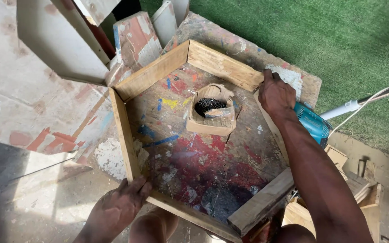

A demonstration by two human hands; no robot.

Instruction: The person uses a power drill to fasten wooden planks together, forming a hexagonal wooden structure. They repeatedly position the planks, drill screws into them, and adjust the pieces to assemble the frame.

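A six-sided wooden frame (pixel 158 69) of plain planks lies flat on a paint-stained board (pixel 194 162). My left hand (pixel 115 209) grips the frame's near-left corner, fingers curled over the plank. My right hand (pixel 274 93) presses on the far-right corner where two planks meet. Inside the frame stands a small torn cardboard box (pixel 212 119) holding dark nails. A teal power tool (pixel 312 122) lies just right of my right wrist, partly hidden by my arm.
Green artificial turf (pixel 320 36) covers the ground at the back right. White painted boards (pixel 64 45) lean at the upper left. Wood offcuts (pixel 361 189) are piled at the lower right. A white cable and a metal tube (pixel 370 96) run in from the right.
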